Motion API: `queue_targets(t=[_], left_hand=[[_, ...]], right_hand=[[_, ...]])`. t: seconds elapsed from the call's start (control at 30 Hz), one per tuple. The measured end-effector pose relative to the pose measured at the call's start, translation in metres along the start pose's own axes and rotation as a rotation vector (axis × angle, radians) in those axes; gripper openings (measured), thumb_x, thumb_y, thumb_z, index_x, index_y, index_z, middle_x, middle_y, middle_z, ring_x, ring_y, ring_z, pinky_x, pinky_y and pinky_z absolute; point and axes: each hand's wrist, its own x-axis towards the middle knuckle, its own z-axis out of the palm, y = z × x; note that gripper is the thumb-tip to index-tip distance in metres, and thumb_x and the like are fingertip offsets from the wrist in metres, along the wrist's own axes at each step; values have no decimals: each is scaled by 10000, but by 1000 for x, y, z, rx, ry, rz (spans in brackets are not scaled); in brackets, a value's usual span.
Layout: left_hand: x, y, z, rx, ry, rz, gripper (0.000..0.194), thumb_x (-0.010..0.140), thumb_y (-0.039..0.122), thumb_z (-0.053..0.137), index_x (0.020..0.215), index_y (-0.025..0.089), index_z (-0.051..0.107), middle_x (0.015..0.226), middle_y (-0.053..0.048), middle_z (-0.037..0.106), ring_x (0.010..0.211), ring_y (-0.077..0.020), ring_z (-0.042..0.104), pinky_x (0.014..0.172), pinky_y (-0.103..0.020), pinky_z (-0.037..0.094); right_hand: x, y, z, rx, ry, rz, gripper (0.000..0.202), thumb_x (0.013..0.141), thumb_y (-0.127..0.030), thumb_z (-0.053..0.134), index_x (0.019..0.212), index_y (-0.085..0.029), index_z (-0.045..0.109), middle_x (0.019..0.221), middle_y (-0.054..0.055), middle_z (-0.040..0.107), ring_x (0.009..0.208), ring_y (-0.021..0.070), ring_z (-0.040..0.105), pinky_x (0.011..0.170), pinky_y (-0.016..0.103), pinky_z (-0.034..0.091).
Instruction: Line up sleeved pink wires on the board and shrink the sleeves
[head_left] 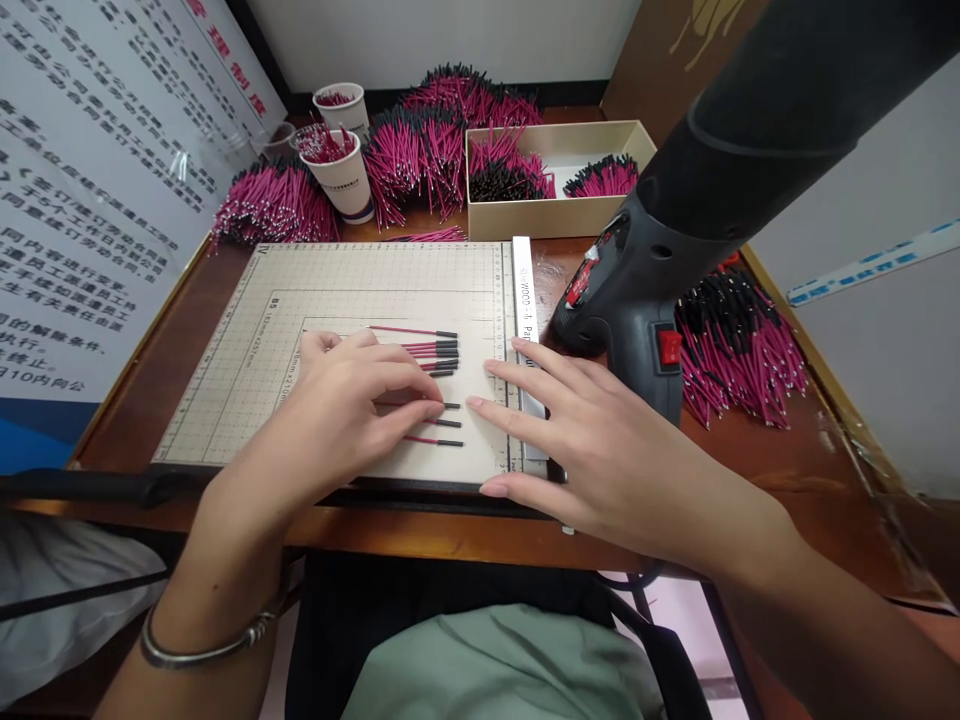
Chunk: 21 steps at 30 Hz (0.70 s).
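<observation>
My left hand (356, 395) lies over the paper trimmer board (405, 275), its thumb and forefinger pinched on a thin pink wire; only that wire's black-sleeved end (451, 406) shows past the fingertips. Several more pink wires with black ends (448, 350) are laid side by side on the board, partly under this hand. One single wire (442, 442) rests nearest the board's front edge. With fingers spread, my right hand (577, 430) hovers over or rests on the board's white right-hand rail (525, 280); nothing is in it.
A black heat gun (637, 260) stands close by my right hand, with a wire pile (739, 350) beyond it. At the back are a box of wires (555, 218), paper cups (341, 180) and more heaps (420, 150). The trimmer's black handle (90, 487) juts out left.
</observation>
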Motion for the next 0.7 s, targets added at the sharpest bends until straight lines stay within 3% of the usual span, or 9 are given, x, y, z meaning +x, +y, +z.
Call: queue_targets(t=[0.3, 0.53, 0.7], left_hand=[[0, 2, -3, 10, -37, -4, 210, 887, 427, 613, 806, 323, 776, 966, 21, 823, 1090, -340, 667, 928, -507, 211], [-5, 1, -5, 118, 141, -36, 280, 920, 445, 582, 802, 275, 771, 955, -14, 804, 943, -278, 648, 883, -463, 214], [1, -2, -3, 206, 178, -13, 294, 929, 419, 569, 783, 266, 773, 956, -19, 816, 906, -277, 634, 882, -481, 216]], right_hand=[[0, 0, 0, -1, 7, -3, 544, 1075, -544, 522, 1418, -166, 707, 1520, 171, 617, 1471, 443, 531, 1039, 662, 577], [1, -1, 0, 3, 13, 10, 535, 1091, -529, 489, 1398, -154, 714, 1510, 168, 626, 1465, 432, 536, 1073, 655, 560], [3, -2, 1, 0, 49, 16, 500, 1088, -495, 514, 1358, -132, 726, 1461, 167, 658, 1424, 427, 568, 1047, 630, 578]])
